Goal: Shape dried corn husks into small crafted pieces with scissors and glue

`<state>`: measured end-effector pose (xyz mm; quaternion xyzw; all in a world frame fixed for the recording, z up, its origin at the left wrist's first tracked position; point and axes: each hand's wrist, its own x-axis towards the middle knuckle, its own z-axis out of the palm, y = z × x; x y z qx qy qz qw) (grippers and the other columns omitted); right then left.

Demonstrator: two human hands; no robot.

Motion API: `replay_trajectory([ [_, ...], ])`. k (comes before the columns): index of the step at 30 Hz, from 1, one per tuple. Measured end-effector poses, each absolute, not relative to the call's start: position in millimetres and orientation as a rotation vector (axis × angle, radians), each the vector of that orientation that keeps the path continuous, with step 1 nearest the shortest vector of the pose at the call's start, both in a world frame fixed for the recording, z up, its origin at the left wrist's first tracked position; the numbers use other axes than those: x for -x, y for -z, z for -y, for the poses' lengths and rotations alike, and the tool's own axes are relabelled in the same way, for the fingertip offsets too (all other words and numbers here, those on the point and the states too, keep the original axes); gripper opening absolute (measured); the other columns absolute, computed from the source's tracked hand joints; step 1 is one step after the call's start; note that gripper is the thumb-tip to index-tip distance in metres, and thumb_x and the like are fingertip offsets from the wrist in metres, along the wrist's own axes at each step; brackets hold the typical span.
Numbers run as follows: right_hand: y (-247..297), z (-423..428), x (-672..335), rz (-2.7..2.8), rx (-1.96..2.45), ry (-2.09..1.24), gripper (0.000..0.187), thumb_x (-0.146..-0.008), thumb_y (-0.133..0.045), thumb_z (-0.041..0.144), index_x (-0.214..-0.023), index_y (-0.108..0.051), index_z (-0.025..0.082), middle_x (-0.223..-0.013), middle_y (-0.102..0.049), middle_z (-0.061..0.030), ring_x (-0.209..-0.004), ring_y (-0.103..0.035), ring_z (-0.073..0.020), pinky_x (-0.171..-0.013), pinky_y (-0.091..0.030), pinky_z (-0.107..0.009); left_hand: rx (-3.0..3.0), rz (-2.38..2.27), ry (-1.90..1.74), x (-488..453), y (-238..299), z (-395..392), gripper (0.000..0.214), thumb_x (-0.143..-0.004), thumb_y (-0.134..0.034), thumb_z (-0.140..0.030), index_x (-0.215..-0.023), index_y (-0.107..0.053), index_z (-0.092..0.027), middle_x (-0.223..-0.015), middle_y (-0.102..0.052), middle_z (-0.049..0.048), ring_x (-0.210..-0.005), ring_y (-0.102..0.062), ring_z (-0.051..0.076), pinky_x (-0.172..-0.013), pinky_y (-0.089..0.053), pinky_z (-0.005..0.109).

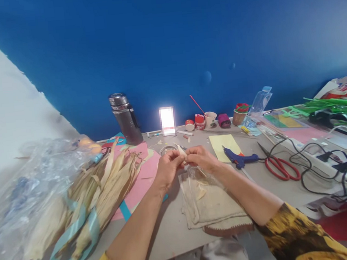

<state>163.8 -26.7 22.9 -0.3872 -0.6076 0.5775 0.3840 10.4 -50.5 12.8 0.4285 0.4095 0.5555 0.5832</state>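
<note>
A small pale husk-like piece (181, 150) is pinched between the fingertips of the left hand (170, 165) and right hand (202, 158), near the far edge of the folded cloth (216, 209). Right of the cloth lie a blue glue gun (240, 157) and red-handled scissors (278, 167); left of it, dried corn husks (114, 188), with a dark flask (125, 122) beyond.

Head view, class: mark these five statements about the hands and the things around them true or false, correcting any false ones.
1. The left hand and right hand meet at a small pale piece. True.
2. The red-handled scissors lie to the right of the blue glue gun. True.
3. The right hand grips the glue gun. False: it lies on the table.
4. The dark flask lies on its side. False: it stands on its base.
5. The beige cloth lies nearer the person than the hands. True.
</note>
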Motion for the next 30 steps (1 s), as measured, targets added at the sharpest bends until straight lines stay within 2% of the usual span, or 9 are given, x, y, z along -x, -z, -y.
replay_trajectory([
  [7, -25.9, 20.5, -175.0, 1.584, 0.921, -1.53, 0.011, -0.066, -0.061, 0.024, -0.064, -0.067, 0.015, -0.06, -0.064, -0.0024, -0.05, -0.042, -0.0086, -0.049, -0.026, -0.024, -0.945, -0.822, -1.157, -1.7, -28.1, 52.3, 0.035, -0.055, -0.086, -0.02, -0.086, -0.069, -0.013, -0.068, -0.065, 0.0001, -0.056, -0.057, 0.009, -0.058, -0.047, 0.021],
  [9, -27.8, 21.0, -175.2, 1.552, 0.93, -1.477, 0.012, -0.067, -0.062, 0.025, -0.063, -0.067, 0.015, -0.059, -0.064, -0.0023, -0.049, -0.042, -0.0086, -0.049, -0.026, -0.024, -0.953, -0.807, -1.163, -1.3, -29.4, 53.2, 0.036, -0.056, -0.086, -0.022, -0.087, -0.068, -0.014, -0.069, -0.065, 0.0, -0.057, -0.058, 0.01, -0.057, -0.047, 0.021],
  [13, -30.0, 24.1, -173.4, 1.551, 0.954, -1.395, 0.013, -0.068, -0.063, 0.026, -0.061, -0.066, 0.015, -0.05, -0.056, 0.0013, -0.048, -0.04, -0.0085, -0.048, -0.026, -0.024, -1.036, -0.944, -1.19, -5.7, -23.2, 52.6, 0.035, -0.063, -0.085, -0.038, -0.077, -0.063, -0.015, -0.07, -0.066, 0.0026, -0.061, -0.061, 0.013, -0.055, -0.047, 0.023],
  [16, -29.2, 24.6, -171.5, 1.562, 0.973, -1.373, 0.013, -0.067, -0.063, 0.026, -0.059, -0.065, 0.015, -0.046, -0.052, 0.0027, -0.047, -0.039, -0.0085, -0.047, -0.026, -0.024, -1.144, -1.048, -1.249, -8.8, -16.3, 50.0, 0.034, -0.063, -0.085, -0.039, -0.068, -0.061, -0.015, -0.064, -0.065, 0.0025, -0.056, -0.057, 0.011, -0.054, -0.044, 0.022],
  [21, -33.9, 20.0, -172.5, 1.614, 1.082, -1.351, 0.014, -0.069, -0.061, 0.028, -0.064, -0.065, 0.015, -0.058, -0.063, -0.0015, -0.05, -0.044, -0.0096, -0.049, -0.03, -0.024, -1.137, -0.986, -1.198, -6.2, -13.3, 46.0, 0.03, -0.063, -0.082, -0.036, -0.069, -0.06, -0.016, -0.063, -0.063, 0.0014, -0.056, -0.056, 0.011, -0.056, -0.045, 0.023],
  [23, -40.2, 23.0, -178.9, 1.816, 1.233, -1.178, 0.014, -0.072, -0.061, 0.027, -0.07, -0.068, 0.016, -0.065, -0.067, -0.0027, -0.055, -0.05, -0.0113, -0.052, -0.032, -0.024, -1.132, -1.027, -1.208, -4.3, -13.3, 45.5, 0.027, -0.063, -0.08, -0.034, -0.068, -0.06, -0.016, -0.06, -0.059, -0.0005, -0.055, -0.054, 0.01, -0.055, -0.045, 0.022],
  [27, -50.0, 50.8, -201.2, 2.4, 1.45, -0.56, 0.011, -0.076, -0.06, 0.021, -0.073, -0.07, 0.019, -0.078, -0.072, -0.0025, -0.07, -0.059, -0.0156, -0.059, -0.032, -0.026, -1.093, -1.128, -1.227, -2.3, -12.6, 45.1, 0.025, -0.062, -0.077, -0.033, -0.065, -0.059, -0.017, -0.057, -0.055, -0.0023, -0.052, -0.052, 0.009, -0.054, -0.043, 0.021],
  [30, -46.9, 80.4, -213.8, 2.625, 1.534, -0.372, 0.013, -0.08, -0.058, 0.02, -0.078, -0.071, 0.021, -0.083, -0.074, -0.0023, -0.078, -0.063, -0.0179, -0.063, -0.032, -0.026, -1.093, -1.145, -1.197, -3.3, -12.2, 45.2, 0.026, -0.061, -0.077, -0.035, -0.064, -0.059, -0.017, -0.057, -0.057, -0.0011, -0.052, -0.053, 0.009, -0.053, -0.043, 0.021],
])
